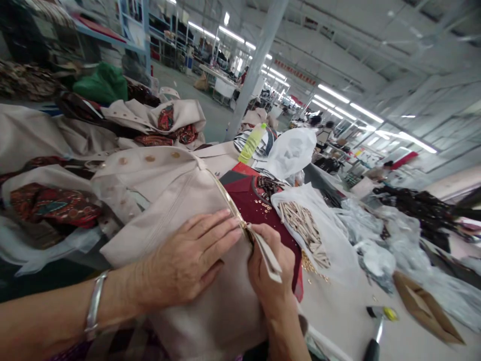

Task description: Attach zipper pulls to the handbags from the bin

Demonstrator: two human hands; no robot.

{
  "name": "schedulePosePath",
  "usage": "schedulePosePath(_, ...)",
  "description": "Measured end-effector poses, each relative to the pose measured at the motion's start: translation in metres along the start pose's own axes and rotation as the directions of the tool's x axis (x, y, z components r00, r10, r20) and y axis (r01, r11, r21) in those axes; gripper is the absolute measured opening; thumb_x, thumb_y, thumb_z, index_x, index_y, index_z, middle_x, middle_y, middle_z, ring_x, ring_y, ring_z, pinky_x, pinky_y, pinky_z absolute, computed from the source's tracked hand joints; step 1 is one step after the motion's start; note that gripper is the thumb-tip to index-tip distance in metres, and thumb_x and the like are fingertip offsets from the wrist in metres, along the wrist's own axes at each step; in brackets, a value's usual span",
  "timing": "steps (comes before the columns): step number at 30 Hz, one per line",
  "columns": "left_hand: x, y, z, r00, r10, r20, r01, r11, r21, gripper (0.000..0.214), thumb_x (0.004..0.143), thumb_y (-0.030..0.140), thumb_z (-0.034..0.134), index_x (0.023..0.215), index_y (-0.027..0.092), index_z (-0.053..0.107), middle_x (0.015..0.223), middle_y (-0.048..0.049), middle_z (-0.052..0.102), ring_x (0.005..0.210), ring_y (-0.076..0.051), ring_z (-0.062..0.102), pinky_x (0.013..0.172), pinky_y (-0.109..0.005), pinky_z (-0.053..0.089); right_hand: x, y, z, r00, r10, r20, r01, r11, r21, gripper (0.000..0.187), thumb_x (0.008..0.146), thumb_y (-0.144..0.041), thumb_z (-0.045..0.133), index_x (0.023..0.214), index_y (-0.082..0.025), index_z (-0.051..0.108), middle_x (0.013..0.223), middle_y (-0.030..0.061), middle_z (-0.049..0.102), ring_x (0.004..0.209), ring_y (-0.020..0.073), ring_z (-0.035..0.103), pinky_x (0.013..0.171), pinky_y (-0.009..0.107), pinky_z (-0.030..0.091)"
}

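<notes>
A beige leather-like bag lies across the front of the table, with a gold-toothed zipper running along its edge. My left hand rests flat on the bag, fingers stretched out, their tips beside the zipper. Pinched in my right hand is the beige strip of the zipper pull, at the near end of the visible teeth. The zipper below my right fingers is hidden. Gold eyelets line the bag's far left part.
A dark red board with loose gold rings lies beyond my right hand. To its right are a plastic bag of beige strips, a hammer and a brown tray. A green bottle stands behind; more beige bags are piled left.
</notes>
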State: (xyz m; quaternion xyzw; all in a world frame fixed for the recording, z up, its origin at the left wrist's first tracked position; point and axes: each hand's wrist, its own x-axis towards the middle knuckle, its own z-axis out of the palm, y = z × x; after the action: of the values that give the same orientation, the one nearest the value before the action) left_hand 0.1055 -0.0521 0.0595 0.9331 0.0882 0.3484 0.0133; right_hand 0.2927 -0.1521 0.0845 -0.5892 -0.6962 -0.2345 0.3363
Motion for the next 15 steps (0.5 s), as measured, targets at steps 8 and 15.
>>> schedulePosePath(8, 0.012, -0.029, 0.069, 0.948, -0.07, 0.311, 0.11, 0.988, -0.112, 0.061, 0.09, 0.03, 0.065, 0.147, 0.023, 0.046, 0.146, -0.0104, 0.051, 0.132, -0.029, 0.047, 0.11, -0.045, 0.038, -0.028, 0.036, 0.032, 0.917, 0.114, 0.383, -0.02, 0.97, -0.243, 0.023, 0.086, 0.0, 0.056, 0.096, -0.018, 0.065, 0.083, 0.005, 0.068, 0.073, 0.0229, 0.06, 0.065, 0.032, 0.047)
schedulePosePath(15, 0.024, -0.027, 0.06, 0.914, -0.034, 0.405, 0.074, 0.994, -0.081, 0.059, 0.088, 0.033, 0.065, 0.144, 0.027, 0.05, 0.152, -0.0091, 0.046, 0.13, -0.032, 0.047, 0.105, -0.048, 0.039, -0.082, 0.054, -0.013, 0.903, 0.226, 0.366, -0.241, 0.97, -0.003, 0.038, 0.098, -0.01, 0.041, 0.127, -0.023, 0.062, 0.128, 0.0066, 0.066, 0.117, 0.0213, 0.063, 0.097, 0.035, 0.054)
